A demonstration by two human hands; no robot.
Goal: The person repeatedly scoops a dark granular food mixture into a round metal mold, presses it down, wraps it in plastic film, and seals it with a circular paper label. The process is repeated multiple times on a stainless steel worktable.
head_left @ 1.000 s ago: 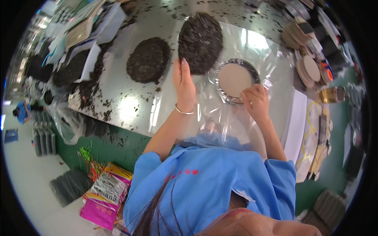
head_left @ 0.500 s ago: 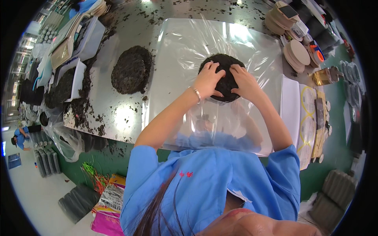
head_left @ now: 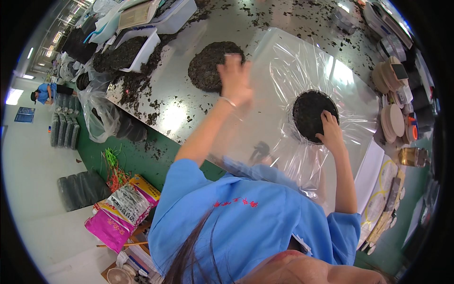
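Note:
A flat round of dark, leafy material [head_left: 309, 118] sits on a sheet of clear plastic film [head_left: 269, 61], which wrinkles outward around its rim. My right hand [head_left: 332, 132] rests on the right edge of this round, thumb and fingers apart. To the left, a second, rougher dark leafy cake [head_left: 208, 66] lies on the metal table. My left hand [head_left: 235, 83] is at that cake's right side, smeared by motion, with its fingers spread and nothing visible in them. Whether the fingertips touch the cake cannot be told.
White tubs [head_left: 150, 49] with dark flakes stand at the far left of the metal table [head_left: 165, 113], with loose bits scattered about. Round pale discs [head_left: 392, 120], an orange tape dispenser [head_left: 412, 128] and a jar [head_left: 413, 156] are on the right. A pink bag [head_left: 113, 227] lies below left.
My left hand has left the round on the film and moved left to the other cake. The right hand stays at the round's right edge. The whole view has turned leftward.

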